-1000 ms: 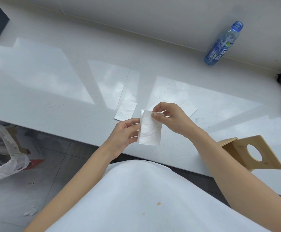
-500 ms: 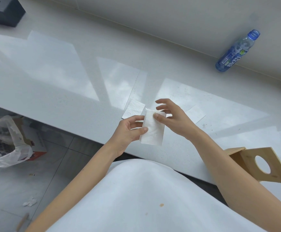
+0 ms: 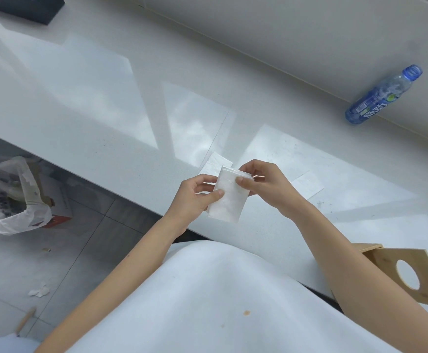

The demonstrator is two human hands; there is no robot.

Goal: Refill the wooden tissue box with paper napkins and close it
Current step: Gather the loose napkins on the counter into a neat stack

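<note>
A folded white paper napkin (image 3: 229, 203) is held upright above the front edge of the white counter (image 3: 106, 128). My left hand (image 3: 195, 197) pinches its left side, and my right hand (image 3: 264, 186) grips its top right corner. Two more napkins lie flat on the counter: one (image 3: 214, 161) just behind the held one, another (image 3: 308, 184) to the right of my right hand. The wooden tissue box (image 3: 417, 273) lies at the lower right with its round-holed panel facing me, partly hidden by my right forearm.
A blue plastic water bottle (image 3: 381, 98) lies on the counter at the back right by the wall. A dark box (image 3: 26, 6) sits at the far left corner. On the floor at left stands a carton lined with a white plastic bag (image 3: 11, 200).
My right hand's fingers have closed onto the napkin's top corner. The view has shifted, so bottle and box appear further right and lower. The napkin stays between both hands.
</note>
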